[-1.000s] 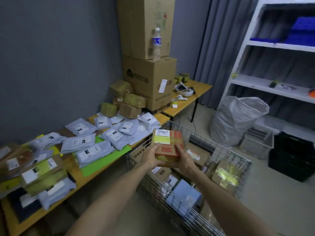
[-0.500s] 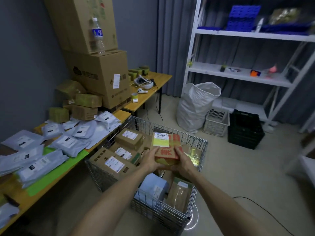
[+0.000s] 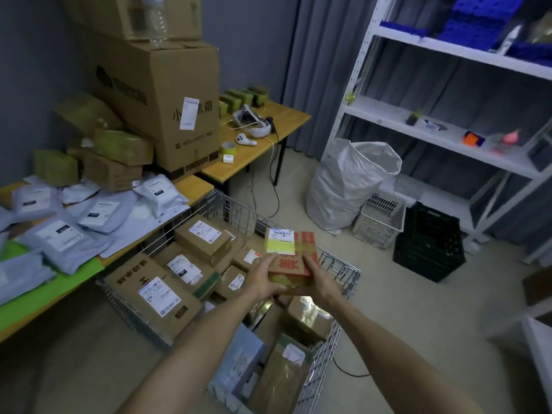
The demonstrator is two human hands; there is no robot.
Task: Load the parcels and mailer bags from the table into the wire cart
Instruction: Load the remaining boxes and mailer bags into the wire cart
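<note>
Both hands, left hand (image 3: 263, 276) and right hand (image 3: 321, 277), grasp the red-printed box (image 3: 294, 258) by its near edge, fingers wrapped around it. A second ago it hung beside the table (image 3: 44, 297); now it hovers mid-frame over the wire cart (image 3: 343, 264), ready to lower onto the brown parcels (image 3: 203, 240).

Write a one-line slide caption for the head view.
Both hands, left hand and right hand, hold a red-printed parcel over the parcel-filled wire cart; mailer bags remain on the table.
</note>
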